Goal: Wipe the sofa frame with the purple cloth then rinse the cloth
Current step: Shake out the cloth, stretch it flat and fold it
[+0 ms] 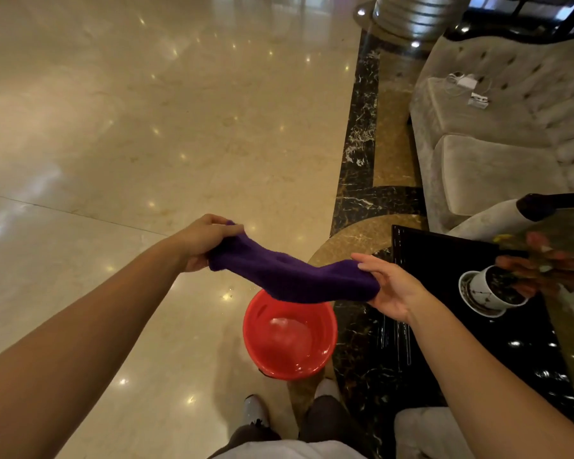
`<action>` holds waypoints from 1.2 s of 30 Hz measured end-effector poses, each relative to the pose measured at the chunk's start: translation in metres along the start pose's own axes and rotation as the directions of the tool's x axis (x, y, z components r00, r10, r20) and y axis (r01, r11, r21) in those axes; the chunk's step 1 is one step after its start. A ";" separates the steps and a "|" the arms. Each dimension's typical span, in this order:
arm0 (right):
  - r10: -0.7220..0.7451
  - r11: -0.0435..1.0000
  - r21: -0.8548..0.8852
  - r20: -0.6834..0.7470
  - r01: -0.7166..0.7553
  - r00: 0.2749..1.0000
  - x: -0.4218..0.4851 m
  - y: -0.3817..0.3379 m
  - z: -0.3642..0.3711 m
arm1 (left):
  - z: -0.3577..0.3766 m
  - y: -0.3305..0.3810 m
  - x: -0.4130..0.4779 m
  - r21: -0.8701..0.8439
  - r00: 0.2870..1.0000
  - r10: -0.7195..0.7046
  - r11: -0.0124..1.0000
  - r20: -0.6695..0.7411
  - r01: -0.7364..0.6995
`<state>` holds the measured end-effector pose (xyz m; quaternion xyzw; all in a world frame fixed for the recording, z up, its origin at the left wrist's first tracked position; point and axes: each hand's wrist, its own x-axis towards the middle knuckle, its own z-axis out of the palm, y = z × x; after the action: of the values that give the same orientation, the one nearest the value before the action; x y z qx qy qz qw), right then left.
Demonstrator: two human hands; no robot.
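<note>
The purple cloth (pixel 289 274) is stretched in a thick roll between both hands, above the floor. My left hand (pixel 203 241) grips its upper left end. My right hand (pixel 390 286) holds the lower right end, palm up. Directly below the cloth stands a red bucket (pixel 257 332) with a little water in its bottom. The beige sofa (pixel 497 144) stands at the right, and its dark frame (pixel 550 202) caps the near armrest.
A black glossy side table (pixel 444 260) stands at the right, bearing a white pot with a reddish plant (pixel 491 291). White chargers (pixel 471 91) lie on the sofa seat. My shoes (pixel 256 409) stand near the bucket on the shiny marble floor (pixel 146 127). A metal column base (pixel 415 14) is at the top.
</note>
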<state>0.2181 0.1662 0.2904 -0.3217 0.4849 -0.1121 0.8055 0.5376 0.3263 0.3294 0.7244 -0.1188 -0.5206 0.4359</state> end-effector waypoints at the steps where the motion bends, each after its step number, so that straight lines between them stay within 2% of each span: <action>1: -0.014 1.000 0.000 0.001 0.014 1.000 0.000 0.001 0.001 | -0.004 0.001 -0.001 0.107 0.999 0.036 0.994 -0.002 -0.036; 3: -0.020 0.999 0.048 -0.030 0.021 0.999 0.001 0.001 0.001 | -0.009 0.005 -0.006 0.315 0.986 0.166 0.937 -0.025 -0.150; 4: -0.001 0.997 0.072 -0.042 0.004 0.999 0.001 0.000 0.000 | -0.011 0.007 -0.007 0.361 0.968 0.249 0.906 -0.037 -0.219; 6: 0.078 0.992 0.102 -0.025 -0.075 0.997 -0.002 -0.003 -0.003 | -0.013 0.010 -0.009 0.346 0.919 0.393 0.866 -0.025 -0.361; 8: 0.189 0.979 0.054 0.098 -0.195 0.977 -0.010 -0.005 -0.002 | -0.014 0.013 -0.010 0.291 0.886 0.464 0.845 0.022 -0.449; 11: 0.283 0.959 -0.088 0.234 -0.270 0.930 -0.019 -0.001 0.006 | -0.010 0.018 -0.011 0.261 0.873 0.478 0.833 0.103 -0.487; 13: 0.250 0.967 -0.114 0.276 -0.227 0.928 -0.022 0.000 0.012 | -0.008 0.020 -0.011 0.288 0.873 0.463 0.824 0.153 -0.487; 15: 0.166 0.983 -0.114 0.261 -0.140 0.951 -0.023 -0.003 0.015 | -0.012 0.019 -0.009 0.383 0.876 0.436 0.788 0.207 -0.483; 16: 0.121 0.987 -0.130 0.231 -0.092 0.965 -0.023 -0.006 0.014 | -0.015 0.017 -0.009 0.470 0.875 0.426 0.739 0.229 -0.482; 18: 0.038 0.974 -0.225 0.142 -0.005 0.989 -0.022 -0.010 0.011 | -0.021 0.013 -0.007 0.686 0.865 0.426 0.547 0.265 -0.480; 20: -0.063 0.887 -0.457 0.022 0.066 0.998 -0.022 -0.012 0.008 | -0.023 0.006 -0.004 0.832 0.846 0.437 0.310 0.305 -0.460; 21: -0.131 0.792 -0.604 -0.026 0.088 0.991 -0.022 -0.012 0.009 | -0.023 0.003 -0.002 0.868 0.845 0.437 0.233 0.308 -0.438; 24: -0.334 0.481 -0.870 -0.071 0.105 0.940 -0.025 -0.013 0.013 | -0.024 -0.002 0.000 0.921 0.859 0.432 0.136 0.276 -0.364; 27: -0.472 0.305 -0.942 -0.020 0.141 0.881 -0.032 -0.025 0.017 | -0.026 0.004 -0.004 0.948 0.871 0.423 0.079 0.248 -0.308; 29: -0.511 0.240 -0.954 0.033 0.180 0.859 -0.041 -0.041 0.021 | -0.032 0.017 -0.012 0.941 0.861 0.446 0.103 0.245 -0.322; 30: -0.514 0.245 -0.945 0.062 0.216 0.855 -0.047 -0.050 0.023 | -0.038 0.027 -0.018 0.920 0.854 0.462 0.173 0.240 -0.352; 31: -0.518 0.311 -0.909 0.083 0.278 0.851 -0.054 -0.062 0.024 | -0.044 0.037 -0.025 0.863 0.848 0.477 0.303 0.231 -0.405; 32: -0.525 0.435 -0.821 0.103 0.371 0.845 -0.063 -0.075 0.025 | -0.050 0.049 -0.033 0.737 0.843 0.486 0.479 0.230 -0.477; 33: -0.540 0.572 -0.670 0.127 0.473 0.832 -0.071 -0.088 0.024 | -0.057 0.060 -0.041 0.518 0.830 0.506 0.657 0.235 -0.548; 34: -0.564 0.675 -0.472 0.164 0.567 0.809 -0.078 -0.102 0.023 | -0.063 0.069 -0.048 0.228 0.806 0.549 0.775 0.219 -0.590; 35: -0.588 0.732 -0.263 0.220 0.628 0.778 -0.083 -0.113 0.025 | -0.065 0.075 -0.052 -0.078 0.789 0.583 0.811 0.191 -0.580; 36: -0.600 0.769 -0.070 0.264 0.635 0.755 -0.086 -0.120 0.030 | -0.062 0.076 -0.053 -0.340 0.795 0.578 0.796 0.182 -0.501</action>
<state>0.2160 0.1284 0.4366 -0.5363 0.2631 -0.2967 0.7451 0.5897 0.3462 0.4266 0.5117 -0.3086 -0.4800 0.6423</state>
